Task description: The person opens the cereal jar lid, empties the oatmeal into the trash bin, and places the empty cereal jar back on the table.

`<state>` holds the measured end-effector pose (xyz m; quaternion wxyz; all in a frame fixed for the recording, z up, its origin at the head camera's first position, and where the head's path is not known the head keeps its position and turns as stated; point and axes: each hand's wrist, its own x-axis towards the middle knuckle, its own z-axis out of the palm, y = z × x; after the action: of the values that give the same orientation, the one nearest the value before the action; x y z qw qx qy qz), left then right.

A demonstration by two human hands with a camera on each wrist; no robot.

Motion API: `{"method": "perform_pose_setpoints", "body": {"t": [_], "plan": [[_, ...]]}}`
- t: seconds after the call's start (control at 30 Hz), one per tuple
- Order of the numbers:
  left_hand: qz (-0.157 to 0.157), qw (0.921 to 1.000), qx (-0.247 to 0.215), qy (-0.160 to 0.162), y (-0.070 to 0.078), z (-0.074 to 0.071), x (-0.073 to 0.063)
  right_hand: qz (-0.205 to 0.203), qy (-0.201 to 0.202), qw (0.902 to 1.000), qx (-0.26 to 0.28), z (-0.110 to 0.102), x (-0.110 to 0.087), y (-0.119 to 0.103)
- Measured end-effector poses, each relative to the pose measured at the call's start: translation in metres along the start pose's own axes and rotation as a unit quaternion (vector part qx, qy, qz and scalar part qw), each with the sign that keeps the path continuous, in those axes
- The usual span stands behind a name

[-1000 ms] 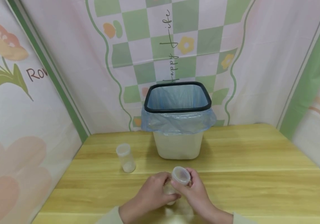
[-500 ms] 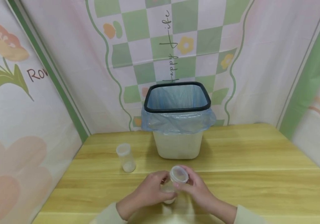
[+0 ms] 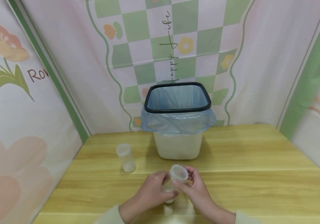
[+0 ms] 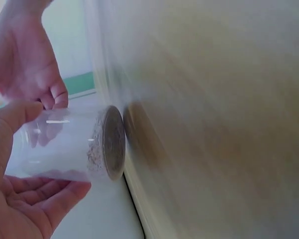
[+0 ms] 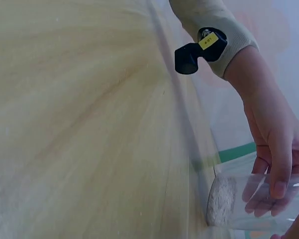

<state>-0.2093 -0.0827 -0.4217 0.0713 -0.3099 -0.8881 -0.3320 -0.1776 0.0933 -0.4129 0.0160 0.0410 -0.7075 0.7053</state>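
Observation:
A clear plastic jar (image 4: 64, 144) stands just above the wooden table, with a layer of pale grains at its bottom in the left wrist view. My left hand (image 3: 152, 189) grips its side, thumb in front and fingers behind. My right hand (image 3: 197, 191) is at the translucent lid (image 3: 179, 173) on top, its thumb on the near edge and its fingers curled around the far right side. In the right wrist view the jar's grain-filled base (image 5: 222, 201) shows clearly, while most of the right hand is out of frame.
A similar lidded jar (image 3: 126, 158) with pale contents stands on the table (image 3: 247, 174) to the left. Behind the hands is a cream bin (image 3: 179, 147) with a black rim (image 3: 178, 110) and blue bag. Printed curtains (image 3: 140, 25) surround the table.
The jar and both hands have shifted slightly left since a second ago. The right hand's fingers have shifted around the lid. The other jar and the bin have stayed in place.

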Motion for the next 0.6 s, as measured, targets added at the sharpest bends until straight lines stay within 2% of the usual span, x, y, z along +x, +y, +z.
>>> {"method": "perform_pose_setpoints", "body": {"t": [0.23,0.4,0.6], "plan": [[0.004,0.9983,0.044,0.038,0.005,0.005,-0.002,0.015,0.031,0.999,-0.028,0.006,-0.002,-0.002],[-0.002,0.9958,0.07,0.059,0.01,0.008,-0.005,0.006,0.048,0.998,-0.04,0.008,-0.002,-0.002],[-0.013,0.9951,0.077,0.06,0.014,0.008,-0.005,-0.002,0.048,0.9984,-0.029,0.009,-0.002,-0.001]]}}
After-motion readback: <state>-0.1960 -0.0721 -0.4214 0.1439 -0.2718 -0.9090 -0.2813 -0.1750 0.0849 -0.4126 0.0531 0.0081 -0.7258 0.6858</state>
